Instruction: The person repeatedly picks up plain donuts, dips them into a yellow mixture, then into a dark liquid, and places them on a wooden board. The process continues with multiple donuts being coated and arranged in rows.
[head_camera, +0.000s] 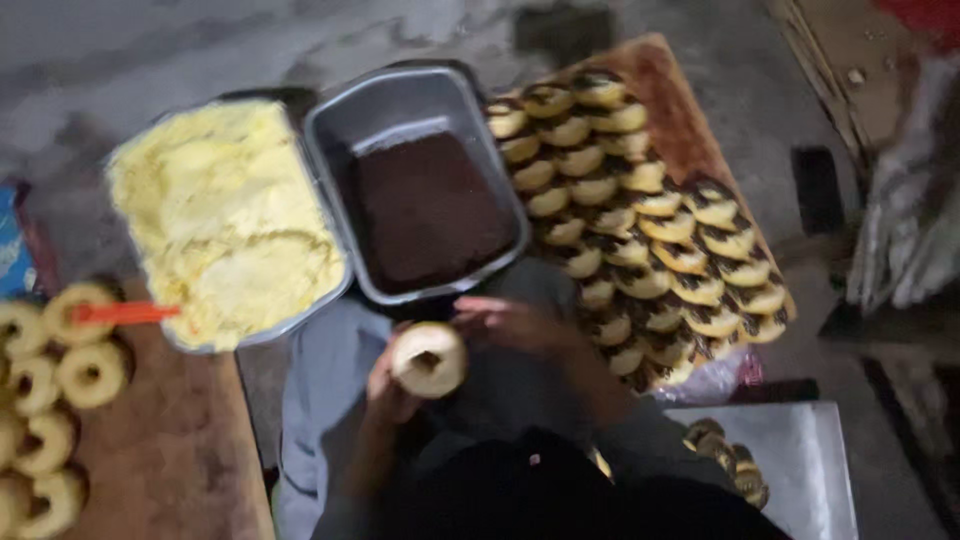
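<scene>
Two hands meet over the lap: left hand (385, 385) grips a plain doughnut (428, 359) below the dark tray (420, 205); right hand (510, 322) is blurred, fingers' spread unclear, touching the doughnut's edge

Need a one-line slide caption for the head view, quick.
Left hand holds a ring-shaped pastry, right hand beside it, near trays of yellow cream and dark crumbs.

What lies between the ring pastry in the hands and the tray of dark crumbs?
Nothing visible does. The left hand holds the ring pastry just below the near rim of the dark crumb tray. The right hand hovers beside it, off that path.
</scene>
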